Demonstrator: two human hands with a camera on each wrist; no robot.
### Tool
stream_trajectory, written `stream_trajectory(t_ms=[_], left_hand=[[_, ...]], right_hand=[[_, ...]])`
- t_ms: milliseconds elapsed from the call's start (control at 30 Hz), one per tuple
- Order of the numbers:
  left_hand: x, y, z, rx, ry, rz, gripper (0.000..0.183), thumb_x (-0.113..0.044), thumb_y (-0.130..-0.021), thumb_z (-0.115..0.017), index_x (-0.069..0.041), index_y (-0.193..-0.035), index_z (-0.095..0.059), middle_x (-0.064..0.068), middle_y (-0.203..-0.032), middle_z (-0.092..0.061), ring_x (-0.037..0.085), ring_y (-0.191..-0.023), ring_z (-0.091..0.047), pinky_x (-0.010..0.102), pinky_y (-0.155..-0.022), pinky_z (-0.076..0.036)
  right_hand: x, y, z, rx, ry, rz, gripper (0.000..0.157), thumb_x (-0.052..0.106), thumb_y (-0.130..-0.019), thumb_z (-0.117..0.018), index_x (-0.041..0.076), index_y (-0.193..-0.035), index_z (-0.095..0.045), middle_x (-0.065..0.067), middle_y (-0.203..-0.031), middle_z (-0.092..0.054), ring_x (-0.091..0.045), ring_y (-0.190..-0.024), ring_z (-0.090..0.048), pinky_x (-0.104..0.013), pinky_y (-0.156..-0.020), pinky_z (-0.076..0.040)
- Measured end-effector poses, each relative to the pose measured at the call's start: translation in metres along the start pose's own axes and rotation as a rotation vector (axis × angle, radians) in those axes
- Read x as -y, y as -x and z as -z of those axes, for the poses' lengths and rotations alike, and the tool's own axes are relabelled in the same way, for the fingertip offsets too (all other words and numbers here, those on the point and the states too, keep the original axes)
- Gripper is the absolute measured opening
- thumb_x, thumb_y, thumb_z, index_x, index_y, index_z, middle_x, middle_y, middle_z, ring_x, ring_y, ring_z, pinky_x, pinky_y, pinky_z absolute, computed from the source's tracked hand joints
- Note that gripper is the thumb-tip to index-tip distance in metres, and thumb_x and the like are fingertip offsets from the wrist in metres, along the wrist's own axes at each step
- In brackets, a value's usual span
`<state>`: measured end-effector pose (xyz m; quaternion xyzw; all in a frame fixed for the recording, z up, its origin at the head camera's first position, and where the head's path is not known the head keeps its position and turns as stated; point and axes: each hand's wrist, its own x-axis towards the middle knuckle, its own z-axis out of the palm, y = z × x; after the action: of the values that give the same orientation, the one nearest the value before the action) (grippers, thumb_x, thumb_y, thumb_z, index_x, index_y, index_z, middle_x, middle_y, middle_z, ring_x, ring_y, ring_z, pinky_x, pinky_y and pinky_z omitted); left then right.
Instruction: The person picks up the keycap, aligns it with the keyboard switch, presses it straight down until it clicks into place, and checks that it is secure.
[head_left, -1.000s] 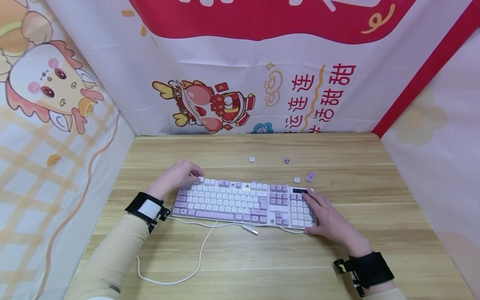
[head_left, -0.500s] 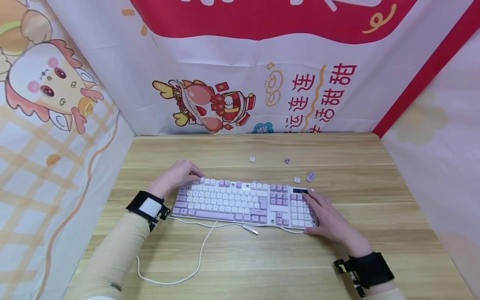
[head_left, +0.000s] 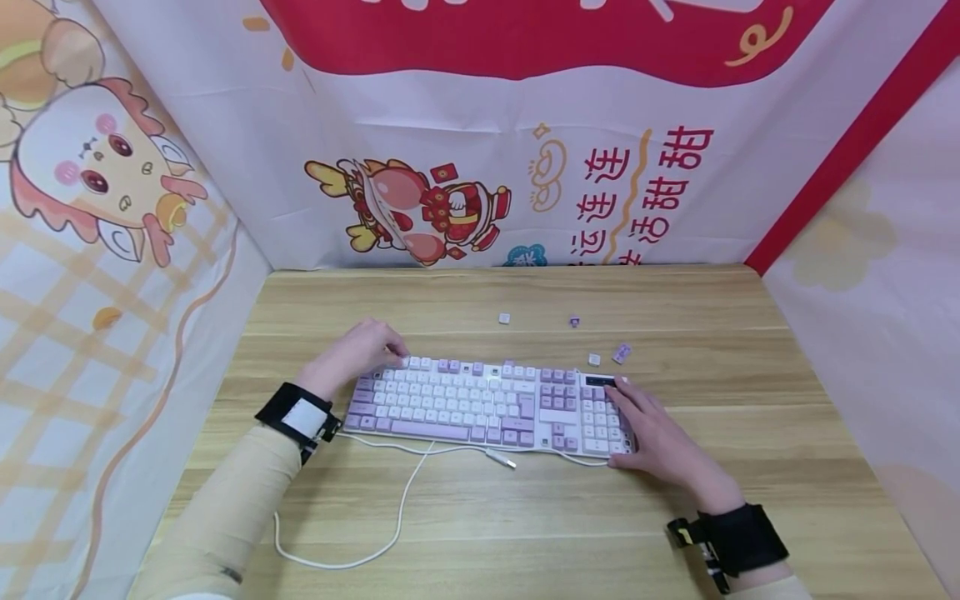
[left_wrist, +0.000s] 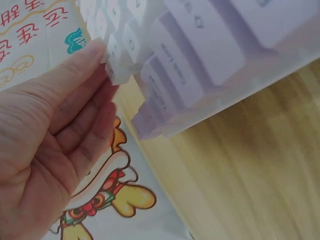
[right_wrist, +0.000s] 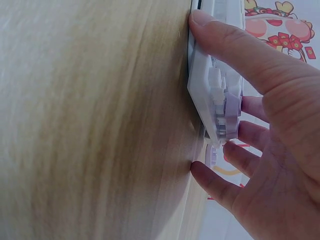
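A white and lilac keyboard (head_left: 450,404) lies across the middle of the wooden table. At its far left corner my left hand (head_left: 358,350) pinches a white keycap (left_wrist: 119,74) between thumb and fingertips, in line with the top row. Whether that keycap sits fully on its switch cannot be told. My right hand (head_left: 663,437) holds the right end of the keyboard, thumb (right_wrist: 210,25) on the near edge and fingers spread over the top and far side. Several dark spots in the rows show bare switches, one of them a top-row gap (head_left: 467,368).
Loose keycaps lie behind the keyboard: a white one (head_left: 504,319), a small purple one (head_left: 574,322), another white one (head_left: 594,360) and a longer lilac one (head_left: 621,353). A white cable (head_left: 397,533) with a USB plug (head_left: 500,458) curls in front. Printed cloth (head_left: 480,117) surrounds the table.
My left fingertips have shifted very slightly at the corner, and the pinched white keycap looks a little lower. My right hand and the keyboard stay where they were.
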<state>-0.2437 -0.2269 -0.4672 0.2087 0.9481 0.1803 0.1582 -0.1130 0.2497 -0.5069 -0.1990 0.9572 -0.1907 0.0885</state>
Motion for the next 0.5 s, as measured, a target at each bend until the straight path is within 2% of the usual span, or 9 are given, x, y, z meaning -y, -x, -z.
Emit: stream_trajectory(t_ms=[233,500], left_hand=[[-0.0011,0.003,-0.0027,-0.017,-0.046,-0.024,0.011,-0.017,-0.087,-0.077,-0.021,-0.097,-0.079,-0.002,-0.098,-0.078,0.018,-0.094,-0.07,0.04,-0.089,-0.056],[-0.0062,0.0028,-0.0005,-0.013,-0.112,-0.09,0.011,-0.013,-0.088,-0.076,-0.016,-0.098,-0.08,0.003,-0.098,-0.079,0.018,-0.092,-0.073,0.038,-0.087,-0.059]], right_hand=[[-0.0002,0.0004,-0.0001,-0.002,0.001,0.001,0.106,0.032,-0.072,-0.09,0.004,-0.155,-0.031,-0.024,-0.162,-0.025,-0.046,-0.145,-0.029,-0.059,-0.116,-0.036],[-0.0021,0.0008,-0.001,-0.01,0.001,0.004,0.106,0.033,-0.072,-0.09,0.005,-0.155,-0.031,-0.023,-0.162,-0.025,-0.045,-0.146,-0.029,-0.058,-0.115,-0.036]])
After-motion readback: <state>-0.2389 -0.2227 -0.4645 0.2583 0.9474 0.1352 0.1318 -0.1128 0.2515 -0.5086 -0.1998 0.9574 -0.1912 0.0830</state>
